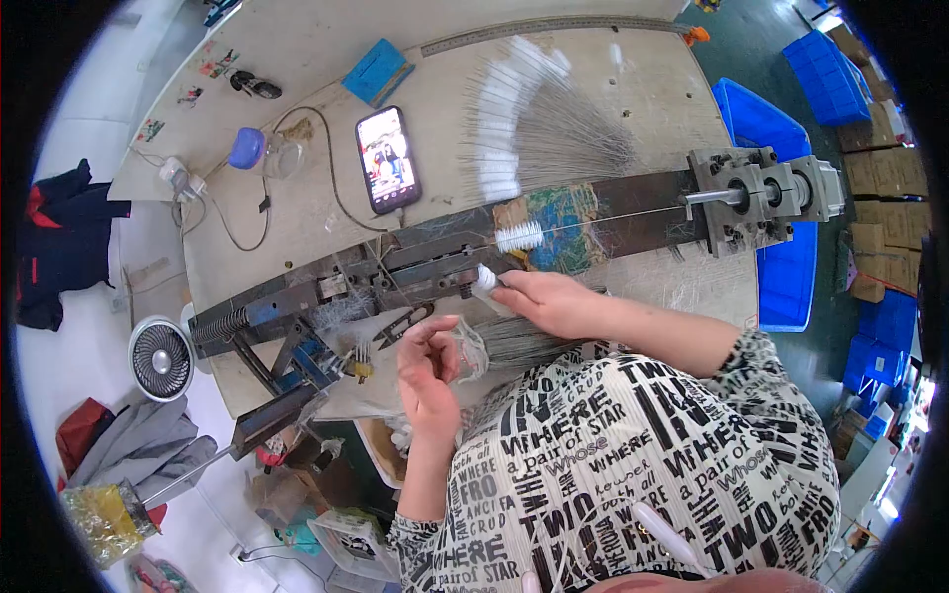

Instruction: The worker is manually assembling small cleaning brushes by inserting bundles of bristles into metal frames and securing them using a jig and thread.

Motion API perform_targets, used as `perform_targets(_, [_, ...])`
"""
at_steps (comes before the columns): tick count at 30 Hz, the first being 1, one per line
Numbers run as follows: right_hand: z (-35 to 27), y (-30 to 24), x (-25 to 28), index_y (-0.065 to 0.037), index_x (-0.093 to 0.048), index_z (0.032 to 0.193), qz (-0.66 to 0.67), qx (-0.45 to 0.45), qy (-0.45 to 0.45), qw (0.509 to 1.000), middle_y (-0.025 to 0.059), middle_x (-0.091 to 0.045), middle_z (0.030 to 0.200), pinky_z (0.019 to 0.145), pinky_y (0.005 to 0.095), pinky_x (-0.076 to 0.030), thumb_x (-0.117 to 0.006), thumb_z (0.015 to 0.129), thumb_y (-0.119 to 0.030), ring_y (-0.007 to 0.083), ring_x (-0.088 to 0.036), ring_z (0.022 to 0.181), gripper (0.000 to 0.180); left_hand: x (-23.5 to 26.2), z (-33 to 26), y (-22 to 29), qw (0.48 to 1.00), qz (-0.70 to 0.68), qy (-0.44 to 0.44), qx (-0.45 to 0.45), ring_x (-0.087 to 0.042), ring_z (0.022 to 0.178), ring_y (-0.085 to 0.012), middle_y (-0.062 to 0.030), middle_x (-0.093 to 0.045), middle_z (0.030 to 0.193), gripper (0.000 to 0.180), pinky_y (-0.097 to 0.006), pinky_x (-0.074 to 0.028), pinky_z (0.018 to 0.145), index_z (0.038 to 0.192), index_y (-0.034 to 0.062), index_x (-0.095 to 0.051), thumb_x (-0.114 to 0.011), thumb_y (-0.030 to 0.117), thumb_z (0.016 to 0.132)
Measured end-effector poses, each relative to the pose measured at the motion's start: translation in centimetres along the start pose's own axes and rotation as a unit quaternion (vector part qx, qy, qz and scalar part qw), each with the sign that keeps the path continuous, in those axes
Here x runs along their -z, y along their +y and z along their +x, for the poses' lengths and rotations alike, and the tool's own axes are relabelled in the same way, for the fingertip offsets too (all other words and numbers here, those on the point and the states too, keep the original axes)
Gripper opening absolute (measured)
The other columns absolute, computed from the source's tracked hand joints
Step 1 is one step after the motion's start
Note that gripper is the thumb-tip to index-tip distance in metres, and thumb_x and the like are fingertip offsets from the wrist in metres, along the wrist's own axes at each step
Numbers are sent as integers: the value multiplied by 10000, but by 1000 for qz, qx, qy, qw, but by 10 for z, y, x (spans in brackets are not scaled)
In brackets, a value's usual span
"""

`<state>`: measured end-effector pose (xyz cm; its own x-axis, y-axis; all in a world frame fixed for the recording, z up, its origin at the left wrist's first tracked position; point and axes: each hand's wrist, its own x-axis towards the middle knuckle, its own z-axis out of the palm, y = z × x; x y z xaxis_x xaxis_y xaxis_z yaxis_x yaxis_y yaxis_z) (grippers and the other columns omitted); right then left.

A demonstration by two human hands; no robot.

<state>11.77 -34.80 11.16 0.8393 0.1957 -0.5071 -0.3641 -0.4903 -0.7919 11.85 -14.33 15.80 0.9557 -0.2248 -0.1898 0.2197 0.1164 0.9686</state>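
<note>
A wire brush with white bristles (519,236) sits on the long metal bench machine, its twisted wire running right into a chuck (714,197). Just below it, my right hand (554,301) has its fingers together at a small white piece (485,278), which looks like a tuft of bristles; its exact kind is unclear. My left hand (430,371) is raised palm inward, fingers loosely bent and apart, with nothing visible in it. Beside it is a crumpled translucent plastic wrap (471,352). A bundle of thin metal wires (524,342) lies between the machine and my body.
White-bristled wire brushes (499,109) lie fanned out beyond the machine. A lit phone (388,160), a blue-lidded jar (282,156) and a blue box (378,72) are at the far left. Black snips (405,324) lie near my left hand. Blue crates (791,282) stand right of the table.
</note>
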Motion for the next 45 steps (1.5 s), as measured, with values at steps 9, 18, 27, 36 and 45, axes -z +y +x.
perform_targets(9, [-78, -10, 116, -109, -642, 870, -541, 192, 209, 792, 47, -618, 814, 673, 371, -433, -659, 700, -119, 223, -603, 778, 172, -6, 18, 11, 988, 114, -103, -12, -428, 697, -60, 6, -483, 804, 277, -200, -357, 620, 1140, -17, -596, -400, 146, 1029])
perform_targets(18, [-67, -28, 135, -96, -625, 759, -482, 141, 93, 860, 81, -646, 684, 642, 412, -496, -629, 747, -106, 276, -666, 698, 17, -1, 13, 19, 987, 160, -16, -12, -353, 641, -33, 39, -431, 728, 180, -198, -276, 572, 1027, 17, -578, -456, 149, 1031])
perform_targets(27, [-10, -9, 168, -109, -676, 1079, -423, 192, 257, 847, 123, -644, 1052, 783, 400, -521, -624, 828, -129, 286, -631, 972, 257, -33, 36, 44, 852, 486, -128, -147, -582, 665, -214, -48, -610, 783, 64, -326, -453, 622, 911, 61, -667, -611, 78, 883])
perform_targets(36, [-56, -42, 153, -137, -634, 1199, -196, 267, 265, 906, 86, -666, 1049, 787, 377, -516, -644, 839, -125, 285, -648, 899, 361, -69, 91, 28, 711, 606, -165, -318, -613, 748, -227, -17, -604, 750, 61, -353, -436, 700, 869, 127, -659, -654, 180, 839])
perform_targets(45, [11, -57, 69, -81, -602, 829, -318, 338, 168, 870, 69, -602, 827, 671, 413, -514, -634, 755, -94, 291, -645, 779, 82, 14, 50, 24, 728, 611, 1, -311, -580, 899, -181, 0, -586, 903, 175, -364, -376, 867, 1026, 118, -662, -660, 173, 860])
